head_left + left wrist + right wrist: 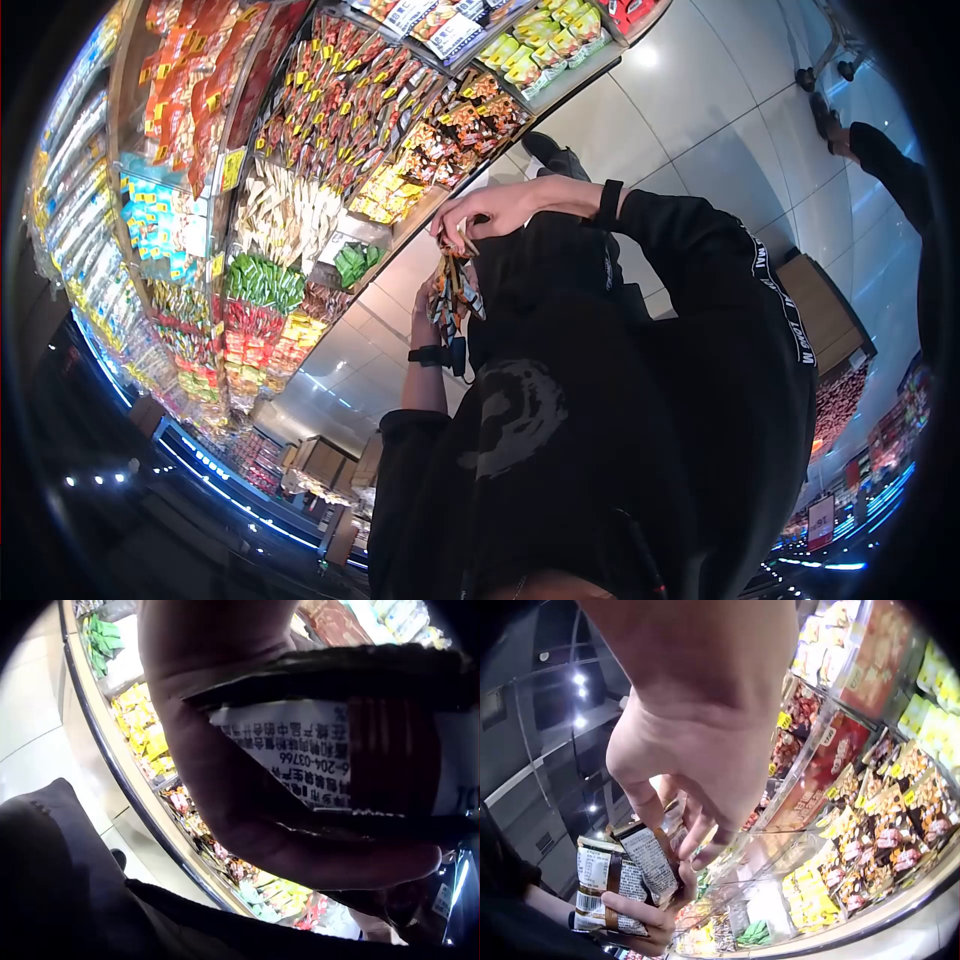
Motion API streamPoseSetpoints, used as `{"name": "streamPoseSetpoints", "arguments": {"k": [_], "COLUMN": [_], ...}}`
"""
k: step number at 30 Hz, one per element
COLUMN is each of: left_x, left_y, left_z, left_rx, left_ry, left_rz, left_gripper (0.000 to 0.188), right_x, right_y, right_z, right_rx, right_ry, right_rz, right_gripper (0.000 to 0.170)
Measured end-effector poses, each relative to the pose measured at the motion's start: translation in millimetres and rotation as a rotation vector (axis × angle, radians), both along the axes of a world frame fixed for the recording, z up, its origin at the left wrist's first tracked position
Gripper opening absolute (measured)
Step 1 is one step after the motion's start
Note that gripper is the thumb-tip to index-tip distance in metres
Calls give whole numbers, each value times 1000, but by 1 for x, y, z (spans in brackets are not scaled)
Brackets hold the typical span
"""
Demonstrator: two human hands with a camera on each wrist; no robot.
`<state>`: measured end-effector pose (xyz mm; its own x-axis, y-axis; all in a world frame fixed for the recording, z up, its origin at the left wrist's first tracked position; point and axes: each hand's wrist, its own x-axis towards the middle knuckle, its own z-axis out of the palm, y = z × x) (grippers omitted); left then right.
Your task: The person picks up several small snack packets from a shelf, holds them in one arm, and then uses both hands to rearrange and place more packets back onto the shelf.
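Observation:
Before the chest, my left hand [421, 308] grips a bunch of small snack packets [458, 298]. The left wrist view shows its fingers curled round a dark-edged packet [394, 761] with a white printed label and a brown band. Above it, my right hand [492, 210] reaches down and pinches the upper end of a packet. In the right wrist view, the right fingertips are on one packet [648, 859] with small print, which overlaps another packet [598, 879] with a barcode, under the left thumb. The rest of the bunch is partly hidden behind the hands.
A shop display with loose wrapped snacks [340, 100] in bins runs along the left. Nearest the hands are yellow packets [385, 195], brown nut packets [460, 140] and green packets [265, 285]. Another person's leg [885, 165] and a cart wheel [805, 78] are on the tiled floor at right.

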<state>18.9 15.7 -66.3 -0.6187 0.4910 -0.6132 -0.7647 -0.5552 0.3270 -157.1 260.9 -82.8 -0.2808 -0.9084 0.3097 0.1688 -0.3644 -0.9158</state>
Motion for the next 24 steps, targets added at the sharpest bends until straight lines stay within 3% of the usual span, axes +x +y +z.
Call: {"name": "streamPoseSetpoints", "arguments": {"k": [1, 2, 3, 4, 5, 7, 8, 9, 10, 11, 13, 14, 15, 16, 19, 21, 23, 24], "left_x": [-3, 6, 10, 14, 18, 37, 42, 49, 55, 64, 66, 60, 56, 48, 46, 41, 28, 17], "left_y": [3, 7, 8, 8, 8, 6, 4, -3, -11, -20, -22, -28, -31, -35, -37, -32, -27, -32], "left_z": [-1, 5, 5, 3, 3, 5, 3, -2, -6, -12, -11, -10, -9, -14, -8, -2, 7, 21], "left_rx": [208, 13, 15, 9, 1, -22, -33, -46, -59, -73, -98, -119, -136, -147, -184, -199, -210, -225], "left_ry": [33, -3, -6, -18, -31, -68, -83, -99, -117, -135, -135, -122, -111, -90, -63, -40, -9, -34], "left_rz": [-6, 77, 91, 108, 127, 172, 187, 199, 206, 212, 219, 222, 225, 224, 247, 268, 279, 266], "left_gripper": [74, 70, 70, 70, 70, 70, 70, 70, 69, 69, 69, 69, 69, 69, 70, 70, 72, 71], "right_x": [-2, -3, -4, -6, -10, -11, -26, -40, -57, -64, -80, -93, -97, -102, -95, -97, -90, -75], "right_y": [-5, -11, -17, -26, -31, -66, -76, -85, -90, -107, -134, -150, -127, -124, -126, -140, -119, -111], "right_z": [0, -1, -4, -14, -25, -106, -135, -146, -150, -164, -195, -214, -159, -169, -194, -170, -132, -138], "right_rx": [5, -14, -32, 59, 119, 324, 574, 760, 844, 813, 866, 1089, 1079, 1075, 779, 1033, 968, 908], "right_ry": [0, -160, -320, -512, -658, -703, -649, -481, -558, -662, -562, -576, -382, -374, -175, -378, -554, -402], "right_rz": [12, 52, 93, 43, -100, -536, -671, -902, -846, -947, -1038, -922, -758, -771, -889, -1127, -1116, -1193], "right_gripper": [25, 31, 37, 47, 39, 28, 21, 32, 45, 29, 23, 31, 25, 25, 21, 20, 21, 21]}}
